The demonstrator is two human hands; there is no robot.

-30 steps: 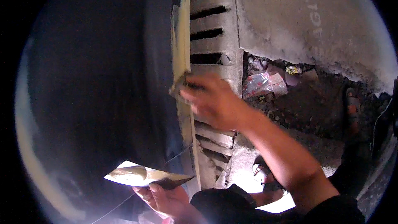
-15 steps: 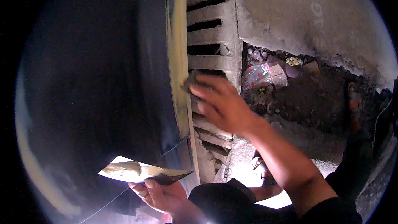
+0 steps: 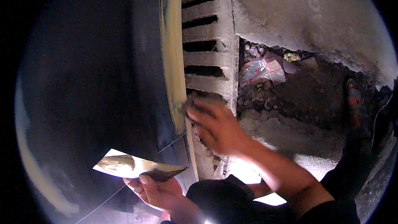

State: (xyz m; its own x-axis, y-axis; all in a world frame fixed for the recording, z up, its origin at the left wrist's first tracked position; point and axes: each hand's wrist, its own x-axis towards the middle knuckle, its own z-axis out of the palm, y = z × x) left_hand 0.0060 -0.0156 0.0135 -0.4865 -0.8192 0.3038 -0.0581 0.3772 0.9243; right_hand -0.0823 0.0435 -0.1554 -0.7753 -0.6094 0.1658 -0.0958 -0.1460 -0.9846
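Note:
My left hand grips a bright, flat rectangular plate from below; a pale yellowish paste sits on it. My right hand is closed on a small dark flat tool, blurred, against the lower part of a long pale yellow smear. That smear runs along the right edge of a large dark panel, beside a narrow pale strip. Another pale band curves along the panel's far left side.
A slotted concrete drain cover borders the panel. To the right are a concrete slab and a dirt trench holding crumpled plastic. A sandaled foot and dark-clad leg show at the right; a thin wire runs near the rim.
My right hand and its tool have moved down along the yellow smear. My left hand and plate appear slightly higher and further left, as the whole view has shifted.

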